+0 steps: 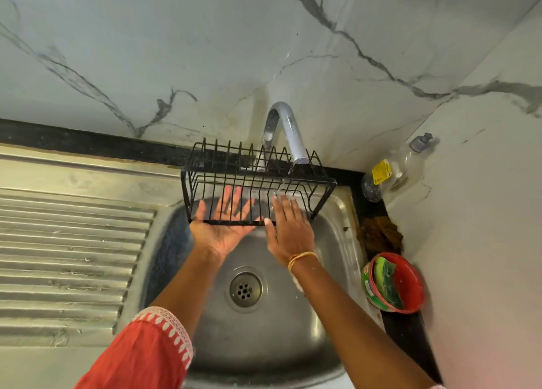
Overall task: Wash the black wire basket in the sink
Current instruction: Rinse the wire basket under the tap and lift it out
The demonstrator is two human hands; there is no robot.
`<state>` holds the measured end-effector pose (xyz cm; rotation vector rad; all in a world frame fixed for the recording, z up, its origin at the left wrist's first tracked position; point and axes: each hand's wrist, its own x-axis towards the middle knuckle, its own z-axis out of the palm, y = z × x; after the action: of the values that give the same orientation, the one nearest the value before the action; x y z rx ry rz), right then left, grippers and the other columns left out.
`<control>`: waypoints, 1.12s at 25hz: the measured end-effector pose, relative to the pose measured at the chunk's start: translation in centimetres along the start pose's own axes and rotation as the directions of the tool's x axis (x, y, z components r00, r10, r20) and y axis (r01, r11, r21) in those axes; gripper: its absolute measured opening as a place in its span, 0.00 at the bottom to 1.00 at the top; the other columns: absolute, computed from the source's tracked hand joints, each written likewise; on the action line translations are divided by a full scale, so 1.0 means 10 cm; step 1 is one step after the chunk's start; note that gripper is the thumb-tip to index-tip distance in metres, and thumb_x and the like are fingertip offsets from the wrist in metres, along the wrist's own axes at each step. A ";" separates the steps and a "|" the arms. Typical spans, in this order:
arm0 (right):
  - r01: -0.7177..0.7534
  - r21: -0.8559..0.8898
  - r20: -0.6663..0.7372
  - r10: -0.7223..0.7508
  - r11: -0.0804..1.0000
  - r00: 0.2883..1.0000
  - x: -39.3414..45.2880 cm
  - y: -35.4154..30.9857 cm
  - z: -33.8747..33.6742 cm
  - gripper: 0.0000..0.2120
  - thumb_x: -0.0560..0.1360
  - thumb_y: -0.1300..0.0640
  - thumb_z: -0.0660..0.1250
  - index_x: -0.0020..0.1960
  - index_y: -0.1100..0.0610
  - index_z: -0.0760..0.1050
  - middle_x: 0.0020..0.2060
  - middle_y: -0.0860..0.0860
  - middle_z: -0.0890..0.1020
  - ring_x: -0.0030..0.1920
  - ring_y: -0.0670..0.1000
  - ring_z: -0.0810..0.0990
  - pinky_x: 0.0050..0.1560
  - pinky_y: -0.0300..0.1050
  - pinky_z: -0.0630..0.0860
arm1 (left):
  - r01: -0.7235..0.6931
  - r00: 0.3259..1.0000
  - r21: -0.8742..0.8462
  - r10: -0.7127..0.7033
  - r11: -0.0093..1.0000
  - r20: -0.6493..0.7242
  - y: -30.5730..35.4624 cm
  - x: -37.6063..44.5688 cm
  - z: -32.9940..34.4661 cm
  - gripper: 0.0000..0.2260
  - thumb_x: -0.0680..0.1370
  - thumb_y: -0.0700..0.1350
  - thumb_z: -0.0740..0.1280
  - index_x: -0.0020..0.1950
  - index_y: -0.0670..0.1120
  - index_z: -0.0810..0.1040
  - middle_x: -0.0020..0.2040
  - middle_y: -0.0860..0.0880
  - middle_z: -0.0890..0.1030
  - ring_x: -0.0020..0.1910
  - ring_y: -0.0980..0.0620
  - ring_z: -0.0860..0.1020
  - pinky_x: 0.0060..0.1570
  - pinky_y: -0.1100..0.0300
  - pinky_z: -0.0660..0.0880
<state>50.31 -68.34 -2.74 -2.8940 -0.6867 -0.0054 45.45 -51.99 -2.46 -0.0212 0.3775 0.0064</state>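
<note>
The black wire basket point(231, 222) is held tilted above the steel sink point(337, 212), right under the tap point(289, 127). A thin stream of water runs from the spout onto its right part. My left hand point(218, 233) lies palm up beneath the basket's left half, with the thumb over the near bar, and carries it. My right hand point(290, 230) is flat against the wires on the right, fingers spread under the water, thumb at the near bar.
The drain point(245, 289) sits in the middle of the sink bowl. A ribbed steel drainboard point(67, 242) runs to the left. At the right stand a red bowl point(410, 280) with a green scrubber point(387, 280), a brown cloth point(379, 236) and a clear bottle point(401, 168).
</note>
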 end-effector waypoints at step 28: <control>0.126 0.461 0.033 -0.159 0.879 0.987 -0.17 -0.77 0.10 0.21 0.80 0.53 0.55 0.73 0.49 0.62 0.61 0.56 0.72 0.59 0.61 0.76 0.57 0.58 0.76 | 0.014 0.988 0.681 0.093 0.732 -0.120 -0.22 -0.22 -0.05 0.21 0.68 0.34 0.64 0.58 0.49 0.76 0.59 0.43 0.80 0.58 0.42 0.78 0.62 0.45 0.72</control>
<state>45.33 -62.19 -2.53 -2.3950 -0.7893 0.2120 43.23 -54.20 -2.04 0.7303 0.5109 -0.0942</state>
